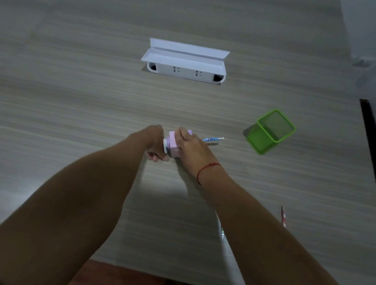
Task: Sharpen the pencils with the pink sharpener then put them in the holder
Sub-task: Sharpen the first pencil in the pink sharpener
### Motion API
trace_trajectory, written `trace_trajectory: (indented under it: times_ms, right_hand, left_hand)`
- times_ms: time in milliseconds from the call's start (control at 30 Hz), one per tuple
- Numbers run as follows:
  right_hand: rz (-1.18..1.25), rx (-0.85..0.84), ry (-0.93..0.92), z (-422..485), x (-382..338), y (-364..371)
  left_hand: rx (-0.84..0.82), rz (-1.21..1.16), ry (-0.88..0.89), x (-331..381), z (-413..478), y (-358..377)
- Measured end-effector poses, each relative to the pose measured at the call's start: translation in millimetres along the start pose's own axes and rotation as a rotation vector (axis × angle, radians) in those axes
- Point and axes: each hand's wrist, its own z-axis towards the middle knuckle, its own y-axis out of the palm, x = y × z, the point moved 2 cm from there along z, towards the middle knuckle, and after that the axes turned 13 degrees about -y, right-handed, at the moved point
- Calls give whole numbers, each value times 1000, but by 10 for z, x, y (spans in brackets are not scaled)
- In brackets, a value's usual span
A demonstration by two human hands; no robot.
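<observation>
pink sharpener [173, 144] mid-table | blue pencil [213, 139] just right of it | green mesh holder [271, 131] upright, right

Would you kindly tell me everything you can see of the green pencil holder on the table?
The green holder is a square cup of fine mesh, metal by its look, with a solid green rim and rounded corners. It stands upright with its mouth open upward, and no pencil shows inside. It sits on the grey wood-grain table, to the right of the pink sharpener and the blue pencil, apart from both. Only the table touches it.
</observation>
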Motion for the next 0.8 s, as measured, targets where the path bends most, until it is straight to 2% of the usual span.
trace_trajectory:
  times_ms: [200, 333, 400, 800]
  right_hand:
    - [-2, -10, 11, 11, 1, 46]
    - [-42, -2, 77, -9, -11, -30]
    - [-71, -15, 83, -28, -8, -37]
    - [-140, -52, 47, 11, -74, -99]
  left_hand:
    - [166, 21, -4, 30, 95, -134]
    - [442, 61, 54, 102, 44, -214]
    - [517, 76, 95, 109, 33, -210]
    - [590, 55, 148, 66, 54, -194]
